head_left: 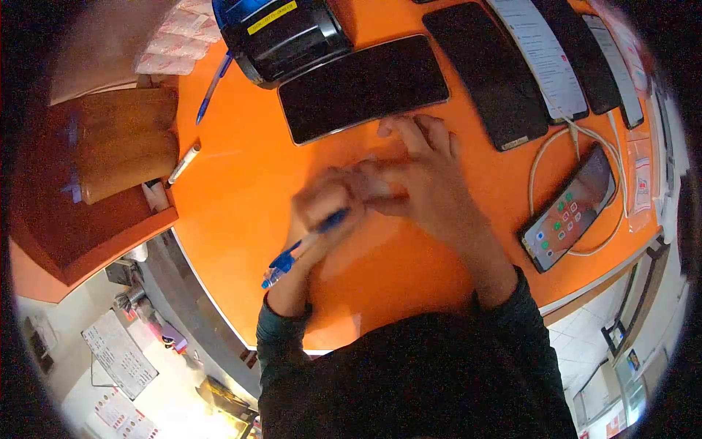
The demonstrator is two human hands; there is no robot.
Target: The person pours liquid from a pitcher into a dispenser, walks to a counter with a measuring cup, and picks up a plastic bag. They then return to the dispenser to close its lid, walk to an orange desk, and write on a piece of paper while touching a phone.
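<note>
Left hand (322,208) (motion-blurred) grips a blue pen (296,252) over the near part of the orange tabletop (241,190); right hand (424,172) lies just beside it, fingers spread flat on the surface, holding nothing I can make out. Beyond the fingertips lies a dark phone (362,88), a black printer (281,33) at the far edge, more phones toward the far right corner, and a lit phone (570,212) with white cable at the right edge.

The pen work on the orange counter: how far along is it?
Done: phones lie in a row on the counter; one is lit and cabled. In hand: the left hand grips a blue pen, blurred, beside the right hand. Left: what is being written is hidden.
</note>
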